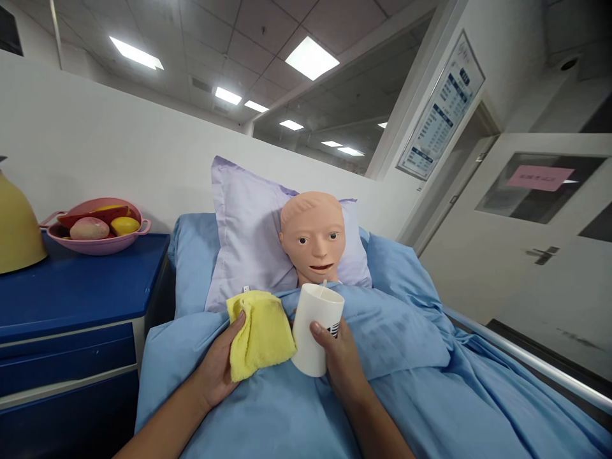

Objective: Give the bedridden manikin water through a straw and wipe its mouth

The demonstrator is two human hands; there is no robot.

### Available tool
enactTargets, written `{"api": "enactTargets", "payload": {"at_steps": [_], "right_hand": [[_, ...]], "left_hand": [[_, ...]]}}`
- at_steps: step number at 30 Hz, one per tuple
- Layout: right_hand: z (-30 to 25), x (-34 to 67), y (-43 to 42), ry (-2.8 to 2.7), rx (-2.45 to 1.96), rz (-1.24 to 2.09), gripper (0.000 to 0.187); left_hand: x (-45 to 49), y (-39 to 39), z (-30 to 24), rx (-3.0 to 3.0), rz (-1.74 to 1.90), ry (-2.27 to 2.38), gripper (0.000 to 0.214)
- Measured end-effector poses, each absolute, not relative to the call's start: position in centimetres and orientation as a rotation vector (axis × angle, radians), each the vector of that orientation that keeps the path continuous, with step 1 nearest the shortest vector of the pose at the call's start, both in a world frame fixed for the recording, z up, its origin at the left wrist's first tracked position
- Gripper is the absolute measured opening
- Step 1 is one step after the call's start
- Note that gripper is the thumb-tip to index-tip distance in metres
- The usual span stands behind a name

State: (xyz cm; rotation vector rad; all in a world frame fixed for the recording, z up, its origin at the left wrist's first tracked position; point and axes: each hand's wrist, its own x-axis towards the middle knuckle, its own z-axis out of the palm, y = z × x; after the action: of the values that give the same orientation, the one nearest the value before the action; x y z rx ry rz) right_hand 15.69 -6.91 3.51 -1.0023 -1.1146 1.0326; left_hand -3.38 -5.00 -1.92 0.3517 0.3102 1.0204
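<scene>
A yellow cloth hangs folded from my left hand, pinched between thumb and fingers. My right hand is wrapped round a white cup with dark stripes on its side. A thin pale stick, perhaps a straw, pokes up over the cup's rim; what the cup holds is hidden. Just beyond both hands lies a mannequin, its head on a lilac pillow and its mouth slightly parted. A blue quilt covers it up to the neck, and both hands are above this quilt.
At the left stands a blue bedside cabinet bearing a pink basket of fruit and a yellow rounded vessel. A metal bed rail runs along the right side. Farther right is a door.
</scene>
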Motion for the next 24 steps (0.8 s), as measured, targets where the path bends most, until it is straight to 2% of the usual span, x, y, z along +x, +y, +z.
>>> {"api": "enactTargets", "payload": {"at_steps": [24], "right_hand": [[3.79,15.67,-7.05,-1.156,-1.027,1.03,0.059]], "left_hand": [[-3.45,-4.92,-2.31,0.361,1.011,0.286,0.056]]}}
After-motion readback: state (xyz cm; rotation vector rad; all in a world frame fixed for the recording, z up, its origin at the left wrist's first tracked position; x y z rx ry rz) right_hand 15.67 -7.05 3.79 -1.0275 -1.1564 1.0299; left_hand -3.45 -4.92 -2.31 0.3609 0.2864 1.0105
